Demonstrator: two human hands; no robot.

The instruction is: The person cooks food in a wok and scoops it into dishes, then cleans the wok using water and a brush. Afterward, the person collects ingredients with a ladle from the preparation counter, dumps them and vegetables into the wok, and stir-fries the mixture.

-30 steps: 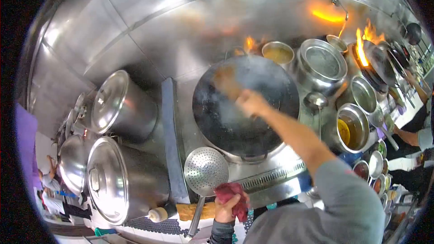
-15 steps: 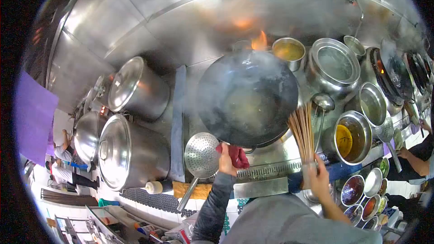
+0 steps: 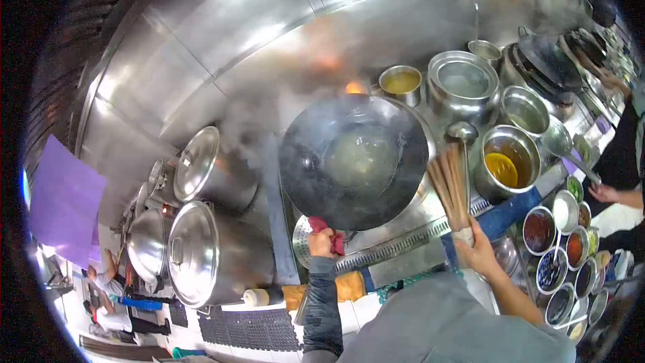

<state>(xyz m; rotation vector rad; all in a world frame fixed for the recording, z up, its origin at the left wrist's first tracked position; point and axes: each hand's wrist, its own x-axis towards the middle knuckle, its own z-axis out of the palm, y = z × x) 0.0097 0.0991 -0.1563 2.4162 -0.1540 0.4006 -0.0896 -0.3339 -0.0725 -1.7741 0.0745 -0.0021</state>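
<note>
A large black wok (image 3: 302,168) with cloudy liquid pooled in its bottom sits over the stove, steaming. My left hand (image 3: 322,243) is closed around a dark red cloth (image 3: 338,243) at the wok's near edge; the handle beneath is hidden. Behind that hand a perforated skimmer (image 3: 301,240) is partly covered. In my right hand (image 3: 478,253) I grip the bound end of a bamboo wok brush (image 3: 451,185), its bristles up near the wok's right rim. A metal ladle (image 3: 462,132) lies just beyond the brush.
Lidded steel pots (image 3: 195,252) stand at left. On the right are a pot with a yellow strainer (image 3: 501,169), a large water pot (image 3: 463,81) and several sauce bowls (image 3: 539,230). Flame (image 3: 355,87) shows behind the wok. A co-worker's hand (image 3: 605,193) holds another skimmer at right.
My view has turned. My left hand and the wok have shifted left over the skimmer, covering more of it. The flame behind the wok looks smaller. Both hands keep their holds.
</note>
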